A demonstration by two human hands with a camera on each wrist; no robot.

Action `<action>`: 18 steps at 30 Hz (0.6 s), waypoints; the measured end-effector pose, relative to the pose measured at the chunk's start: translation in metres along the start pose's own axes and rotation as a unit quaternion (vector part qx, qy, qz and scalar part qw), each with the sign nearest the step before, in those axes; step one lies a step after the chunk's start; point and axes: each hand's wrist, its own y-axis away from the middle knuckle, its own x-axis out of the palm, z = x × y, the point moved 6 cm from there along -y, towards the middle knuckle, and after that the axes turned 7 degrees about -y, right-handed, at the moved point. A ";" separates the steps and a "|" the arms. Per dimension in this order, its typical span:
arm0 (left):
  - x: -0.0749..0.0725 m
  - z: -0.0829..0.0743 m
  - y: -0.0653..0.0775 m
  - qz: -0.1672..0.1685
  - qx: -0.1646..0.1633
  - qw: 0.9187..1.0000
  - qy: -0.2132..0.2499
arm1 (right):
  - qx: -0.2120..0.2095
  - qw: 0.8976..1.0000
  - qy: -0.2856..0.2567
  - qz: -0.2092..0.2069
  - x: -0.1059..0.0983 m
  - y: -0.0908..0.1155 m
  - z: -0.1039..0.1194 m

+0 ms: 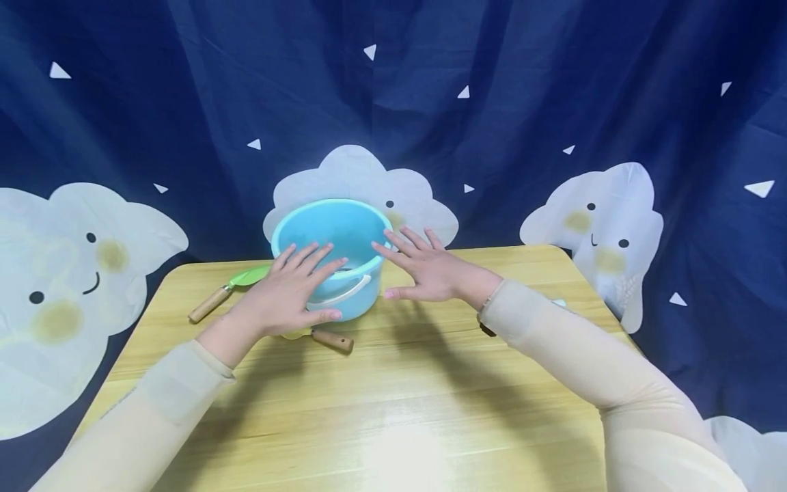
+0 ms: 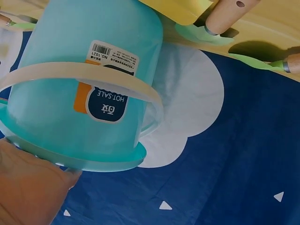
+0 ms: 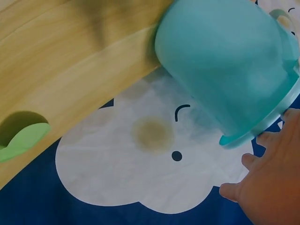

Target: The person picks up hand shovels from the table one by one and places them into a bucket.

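Note:
A light blue plastic bucket [image 1: 350,301] stands upright at the back of the table, its pale carrying handle [image 1: 341,295] lowered against the front. In the left wrist view, the bucket's wall [image 2: 51,108] bears a label [image 2: 105,101] with a barcode. My left hand [image 1: 283,290] has its fingers spread and overlaps the bucket's front left rim in the head view. Opposite it, my right hand [image 1: 427,266] is also spread, fingertips right at the right rim. Neither hand grips anything.
Left of the bucket lies a green-bladed hand trowel [image 1: 212,303] with a wooden handle. A yellow tool's wooden handle [image 1: 333,340] lies in front. A green blade [image 3: 29,139] shows in the right wrist view. Behind the wooden table [image 1: 393,389] hangs a blue cloud-print curtain [image 1: 430,123].

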 end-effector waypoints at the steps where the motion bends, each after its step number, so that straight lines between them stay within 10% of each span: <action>1: 0.000 -0.001 -0.001 -0.002 0.002 1.000 0.000 | -0.001 1.000 -0.001 -0.001 0.000 -0.001 0.000; 18: 0.000 0.004 -0.008 -0.024 0.003 1.000 0.011 | -0.026 0.999 -0.020 -0.008 -0.001 -0.022 0.007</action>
